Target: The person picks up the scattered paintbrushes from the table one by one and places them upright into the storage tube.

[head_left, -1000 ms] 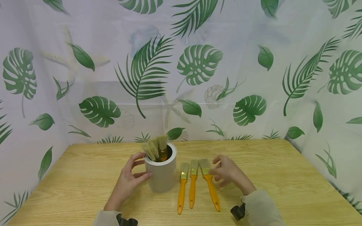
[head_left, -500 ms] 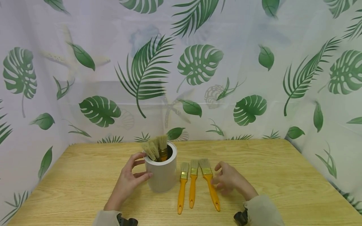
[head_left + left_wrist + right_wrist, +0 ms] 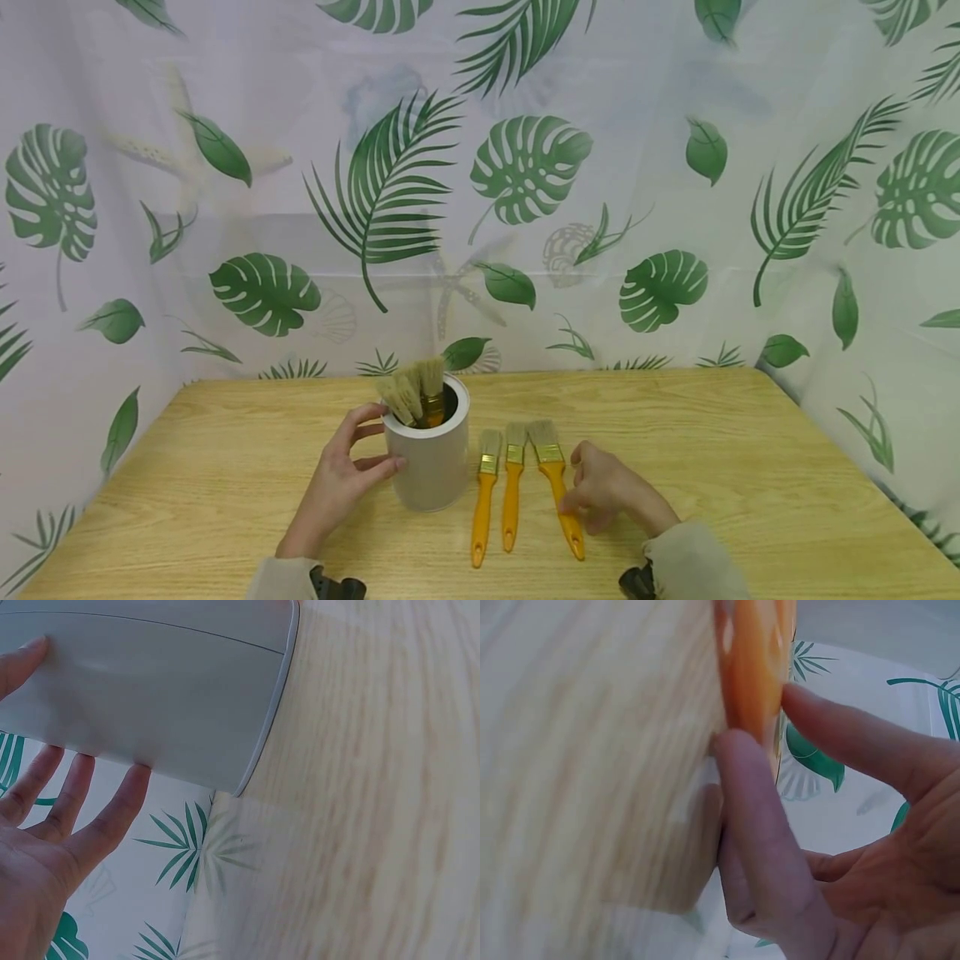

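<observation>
My left hand (image 3: 341, 483) holds the side of an upright white can (image 3: 431, 471), thumb at the front and fingers at the left. In the left wrist view, the fingertips (image 3: 137, 776) press its plain grey-white wall (image 3: 165, 697). Several paintbrushes (image 3: 408, 392) stand in the can, bristles up. To its right lie three paintbrushes with orange handles: a narrow one (image 3: 482, 508), a middle one (image 3: 511, 500) and a wide one (image 3: 553, 475). My right hand (image 3: 607, 492) pinches the wide one's handle, seen as an orange handle (image 3: 757, 660) between thumb and finger in the right wrist view.
The wood-grain table (image 3: 240, 450) extends on both sides of the can and brushes. Behind it hangs a white cloth (image 3: 585, 333) printed with green leaves, which also covers the sides. Each wrist carries a black camera mount (image 3: 637, 579).
My right hand has moved down along the wide paintbrush, from beside its metal band to the lower handle, and its fingers have drawn in. The left hand and can have stayed put.
</observation>
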`<state>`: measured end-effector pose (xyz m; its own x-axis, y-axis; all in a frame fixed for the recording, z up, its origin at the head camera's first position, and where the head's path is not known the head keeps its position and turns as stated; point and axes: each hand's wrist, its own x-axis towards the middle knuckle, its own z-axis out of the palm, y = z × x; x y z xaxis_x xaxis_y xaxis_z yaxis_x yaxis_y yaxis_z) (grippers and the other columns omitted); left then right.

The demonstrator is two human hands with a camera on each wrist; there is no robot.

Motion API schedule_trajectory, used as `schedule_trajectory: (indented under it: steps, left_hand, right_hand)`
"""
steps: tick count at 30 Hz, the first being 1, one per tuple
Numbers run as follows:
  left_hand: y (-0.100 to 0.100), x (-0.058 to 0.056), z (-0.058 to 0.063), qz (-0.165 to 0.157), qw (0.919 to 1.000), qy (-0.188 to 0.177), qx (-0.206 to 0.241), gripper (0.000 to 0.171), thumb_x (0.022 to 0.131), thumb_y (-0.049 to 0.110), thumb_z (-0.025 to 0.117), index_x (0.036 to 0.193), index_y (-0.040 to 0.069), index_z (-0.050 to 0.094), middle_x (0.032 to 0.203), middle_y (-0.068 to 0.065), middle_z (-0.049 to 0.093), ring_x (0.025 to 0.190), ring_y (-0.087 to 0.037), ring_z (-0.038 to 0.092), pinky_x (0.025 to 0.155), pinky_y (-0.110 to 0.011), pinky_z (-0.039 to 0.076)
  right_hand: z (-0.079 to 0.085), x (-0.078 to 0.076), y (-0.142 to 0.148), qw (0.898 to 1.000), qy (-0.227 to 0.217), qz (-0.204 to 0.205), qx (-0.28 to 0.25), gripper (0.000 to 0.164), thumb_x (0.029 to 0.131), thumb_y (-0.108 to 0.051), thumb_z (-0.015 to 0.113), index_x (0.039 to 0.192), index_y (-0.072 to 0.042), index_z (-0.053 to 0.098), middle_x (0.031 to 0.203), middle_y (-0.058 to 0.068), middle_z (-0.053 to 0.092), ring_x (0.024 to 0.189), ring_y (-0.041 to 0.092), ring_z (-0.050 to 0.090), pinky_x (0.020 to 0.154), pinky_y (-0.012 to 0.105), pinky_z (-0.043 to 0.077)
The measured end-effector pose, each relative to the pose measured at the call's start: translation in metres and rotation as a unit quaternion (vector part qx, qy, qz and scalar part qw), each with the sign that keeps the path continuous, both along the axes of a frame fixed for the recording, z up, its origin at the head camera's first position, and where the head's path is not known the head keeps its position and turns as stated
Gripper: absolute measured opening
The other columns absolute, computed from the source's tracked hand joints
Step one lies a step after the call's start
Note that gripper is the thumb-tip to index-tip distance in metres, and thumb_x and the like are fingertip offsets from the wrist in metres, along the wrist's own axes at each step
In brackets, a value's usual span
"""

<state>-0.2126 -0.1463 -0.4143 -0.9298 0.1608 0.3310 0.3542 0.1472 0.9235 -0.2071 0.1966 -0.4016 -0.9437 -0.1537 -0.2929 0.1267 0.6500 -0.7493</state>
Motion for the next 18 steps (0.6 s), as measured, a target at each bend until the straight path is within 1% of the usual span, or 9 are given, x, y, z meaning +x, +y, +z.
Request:
schedule_trajectory:
  steps: [3, 7, 11, 13, 18]
  left_hand:
    - [0.0001, 0.0001, 0.0005, 0.001, 1.0000, -0.003, -0.001, 0.063, 0.084, -0.010, 0.076, 0.139, 0.006, 0.048, 0.147, -0.016, 0.044, 0.128, -0.043, 0.048, 0.092, -0.044, 0.059]
    - [0.0000, -0.0001, 0.0004, 0.002, 1.0000, -0.005, 0.000, 0.063, 0.084, -0.010, 0.076, 0.139, 0.006, 0.048, 0.147, -0.016, 0.044, 0.129, -0.043, 0.047, 0.091, -0.043, 0.059]
    - [-0.0001, -0.0004, -0.0001, 0.000, 1.0000, -0.003, 0.000, 0.063, 0.084, -0.011, 0.076, 0.138, 0.005, 0.048, 0.147, -0.016, 0.043, 0.128, -0.043, 0.047, 0.091, -0.044, 0.059]
    - [-0.0001, -0.0004, -0.0003, 0.000, 1.0000, 0.000, -0.001, 0.063, 0.084, -0.011, 0.076, 0.138, 0.005, 0.048, 0.147, -0.017, 0.043, 0.128, -0.044, 0.048, 0.091, -0.045, 0.059]
    - [0.0002, 0.0001, -0.0002, 0.000, 1.0000, 0.004, -0.003, 0.063, 0.084, -0.011, 0.076, 0.139, 0.004, 0.047, 0.146, -0.018, 0.044, 0.127, -0.044, 0.048, 0.091, -0.046, 0.059]
  right_hand:
    - [0.0003, -0.0002, -0.0011, 1.000, -0.001, 0.003, 0.007, 0.060, 0.079, 0.005, 0.080, 0.126, 0.016, 0.044, 0.082, 0.013, 0.051, 0.053, 0.016, 0.053, 0.051, 0.035, 0.061]
    - [0.0013, -0.0002, -0.0024, 1.000, 0.002, 0.002, 0.007, 0.055, 0.078, 0.008, 0.079, 0.123, 0.015, 0.047, 0.082, 0.014, 0.051, 0.056, 0.019, 0.053, 0.050, 0.036, 0.061]
    - [0.0017, 0.0006, -0.0030, 1.000, 0.016, 0.001, 0.011, 0.051, 0.076, 0.011, 0.078, 0.118, 0.013, 0.049, 0.081, 0.013, 0.052, 0.054, 0.020, 0.056, 0.047, 0.033, 0.059]
    - [0.0018, 0.0012, -0.0032, 1.000, 0.025, 0.004, 0.014, 0.051, 0.075, 0.011, 0.078, 0.117, 0.011, 0.049, 0.080, 0.012, 0.052, 0.052, 0.020, 0.057, 0.045, 0.032, 0.058]
    - [0.0031, 0.0021, -0.0036, 0.999, 0.046, 0.010, 0.017, 0.054, 0.075, 0.015, 0.077, 0.119, 0.009, 0.047, 0.080, 0.011, 0.052, 0.057, 0.020, 0.055, 0.043, 0.030, 0.053]
